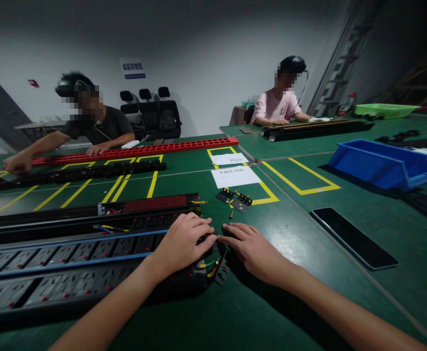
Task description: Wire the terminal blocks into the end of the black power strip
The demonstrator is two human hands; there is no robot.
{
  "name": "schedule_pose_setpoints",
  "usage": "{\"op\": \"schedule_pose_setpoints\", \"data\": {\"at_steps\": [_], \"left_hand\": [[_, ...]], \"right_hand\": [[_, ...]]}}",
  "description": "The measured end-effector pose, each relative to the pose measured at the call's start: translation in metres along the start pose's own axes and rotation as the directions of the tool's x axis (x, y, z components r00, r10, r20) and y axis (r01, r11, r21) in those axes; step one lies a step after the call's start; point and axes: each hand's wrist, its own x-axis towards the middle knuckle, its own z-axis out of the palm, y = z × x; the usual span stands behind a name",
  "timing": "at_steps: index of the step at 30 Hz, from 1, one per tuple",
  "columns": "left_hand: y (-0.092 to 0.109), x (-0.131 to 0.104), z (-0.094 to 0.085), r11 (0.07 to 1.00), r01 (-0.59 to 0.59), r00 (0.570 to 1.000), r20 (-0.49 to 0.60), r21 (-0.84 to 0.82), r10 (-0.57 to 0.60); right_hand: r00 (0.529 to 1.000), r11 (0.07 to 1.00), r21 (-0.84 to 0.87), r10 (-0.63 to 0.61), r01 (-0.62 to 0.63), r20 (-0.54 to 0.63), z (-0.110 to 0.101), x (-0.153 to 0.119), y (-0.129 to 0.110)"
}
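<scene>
Blue-edged power strip [100,248] on a green table [294,226], beside a nearer black strip [85,283]. The left hand [184,241] covers the power strip's right end, fingers curled; the right hand [255,251] lies just past that end, fingers extended. Whether either grasps anything cannot be told. Brackets [242,204] lie beyond the power strip's end, a phone [352,237] well to its right.

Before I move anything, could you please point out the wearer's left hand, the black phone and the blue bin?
Wearer's left hand [183,240]: head view, on the back of the hand.
Black phone [354,238]: head view, on its screen.
Blue bin [367,168]: head view, on its near side wall.
</scene>
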Motion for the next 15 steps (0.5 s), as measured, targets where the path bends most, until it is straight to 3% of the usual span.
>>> {"op": "schedule_pose_setpoints", "data": {"at_steps": [15], "left_hand": [[0.0009,-0.0003,-0.0009,1.0,0.009,1.0,0.01,-0.004,-0.009]], "right_hand": [[1.0,1.0,0.005,-0.006,0.006,-0.016,-0.0007,-0.0004,0.0]]}}
